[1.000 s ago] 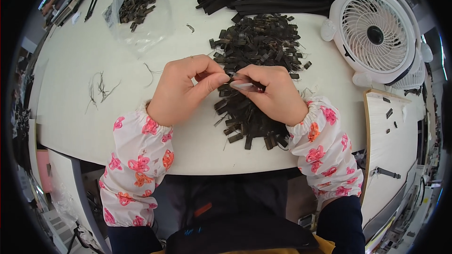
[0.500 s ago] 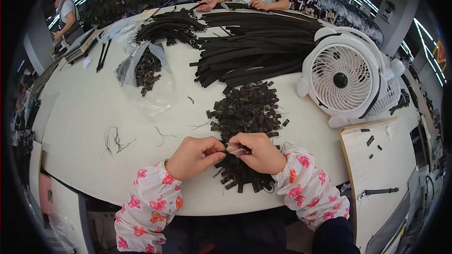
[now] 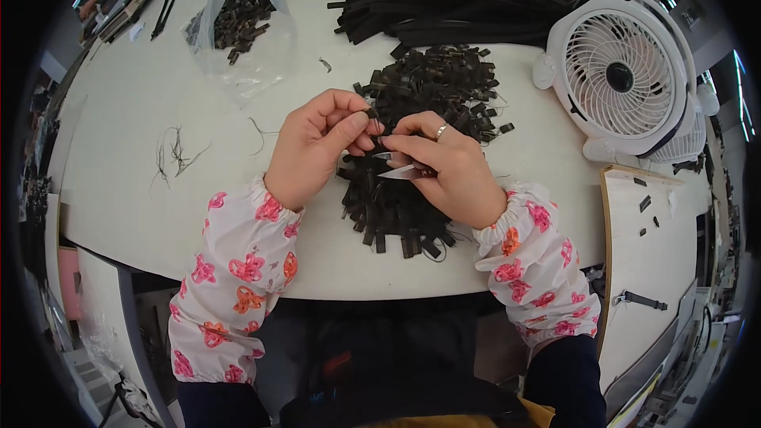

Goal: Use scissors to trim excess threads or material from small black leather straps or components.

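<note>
Strap pieces, short and black, lie heaped on the white table (image 3: 143, 182) in front of me, and that pile (image 3: 412, 150) is the biggest thing under my hands; it runs from just below the long black strips (image 3: 460, 0) at the far edge down toward my wrists. To the right stands a white fan (image 3: 622, 79), to the far left a clear bag (image 3: 238, 24) of more black bits, and nearer me a few loose threads (image 3: 174, 154) lie apart from the rest.

My left hand (image 3: 313, 150) pinches one small strap piece (image 3: 371, 115) between thumb and forefinger, closed tight on it, held just above the pile. My right hand (image 3: 444, 166) is curled shut around a pair of thread snips (image 3: 400, 170), forefinger stretched out to steady the work.

To do this well, I judge I should keep the piece pinched close to the end being trimmed, so it cannot twist, and bring only the snip tips to the stray thread (never the webbing itself). Resting both wrists on the table would keep the cut steady.

As for direction: the piece is mostly hidden by my fingertips, so I cannot tell its long axis for sure; the bit that shows pokes up and to the right, toward my other hand. The snips lie nearly level, their blades pointing left at my left thumb.
</note>
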Action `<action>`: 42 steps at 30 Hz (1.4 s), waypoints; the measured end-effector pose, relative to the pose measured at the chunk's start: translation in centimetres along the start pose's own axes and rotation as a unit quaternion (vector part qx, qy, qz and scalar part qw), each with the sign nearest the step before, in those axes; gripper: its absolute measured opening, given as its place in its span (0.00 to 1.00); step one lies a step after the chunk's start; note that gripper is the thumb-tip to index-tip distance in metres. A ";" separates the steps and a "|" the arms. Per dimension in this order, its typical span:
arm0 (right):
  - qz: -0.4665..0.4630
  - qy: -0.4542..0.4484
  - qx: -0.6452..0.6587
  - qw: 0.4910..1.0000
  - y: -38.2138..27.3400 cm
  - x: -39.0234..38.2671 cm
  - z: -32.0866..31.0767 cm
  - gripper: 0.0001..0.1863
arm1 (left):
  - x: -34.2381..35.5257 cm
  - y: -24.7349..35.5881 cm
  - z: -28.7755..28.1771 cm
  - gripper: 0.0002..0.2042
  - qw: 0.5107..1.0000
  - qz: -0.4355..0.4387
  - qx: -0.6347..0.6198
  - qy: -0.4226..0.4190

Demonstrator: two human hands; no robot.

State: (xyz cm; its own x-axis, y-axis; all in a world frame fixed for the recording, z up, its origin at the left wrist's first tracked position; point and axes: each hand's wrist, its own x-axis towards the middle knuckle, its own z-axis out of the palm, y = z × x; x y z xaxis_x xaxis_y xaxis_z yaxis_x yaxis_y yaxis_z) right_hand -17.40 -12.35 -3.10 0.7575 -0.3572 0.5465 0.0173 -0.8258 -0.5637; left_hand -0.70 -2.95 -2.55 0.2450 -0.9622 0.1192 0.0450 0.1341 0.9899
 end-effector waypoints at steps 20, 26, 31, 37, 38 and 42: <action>-0.053 0.100 -0.266 0.957 -0.1 0.5 -0.5 0.16 | -0.7 -0.7 1.9 0.08 0.993 -0.062 -0.095 0.021; -0.077 0.109 -0.289 0.948 -0.2 0.6 -0.3 0.17 | -0.9 -0.7 2.4 0.08 0.993 -0.070 -0.095 0.012; -0.053 0.051 -0.313 0.947 -0.7 0.2 -0.7 0.16 | -0.9 -0.8 2.1 0.08 0.993 -0.074 -0.095 0.002; 0.042 0.025 0.013 0.999 -0.3 0.8 -1.4 0.17 | -0.5 -0.6 1.1 0.08 0.985 -0.112 -0.120 -0.054; 0.006 0.007 0.003 1.000 0.2 0.7 -1.3 0.18 | -0.4 -0.6 1.0 0.08 0.980 -0.136 -0.128 -0.075; -0.063 -0.004 -0.044 0.997 0.6 0.6 -1.2 0.18 | -0.3 -0.9 0.7 0.09 0.976 -0.146 -0.137 -0.088</action>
State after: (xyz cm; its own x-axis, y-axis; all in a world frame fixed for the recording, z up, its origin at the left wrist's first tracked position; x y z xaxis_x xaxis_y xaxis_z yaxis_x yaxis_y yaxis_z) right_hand -17.75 -13.61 -2.35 0.7583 -0.2444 0.6043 0.0555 -0.8995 -0.4334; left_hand -1.50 -2.95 -3.38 0.0137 -0.9915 -0.1294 0.3520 -0.1164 0.9288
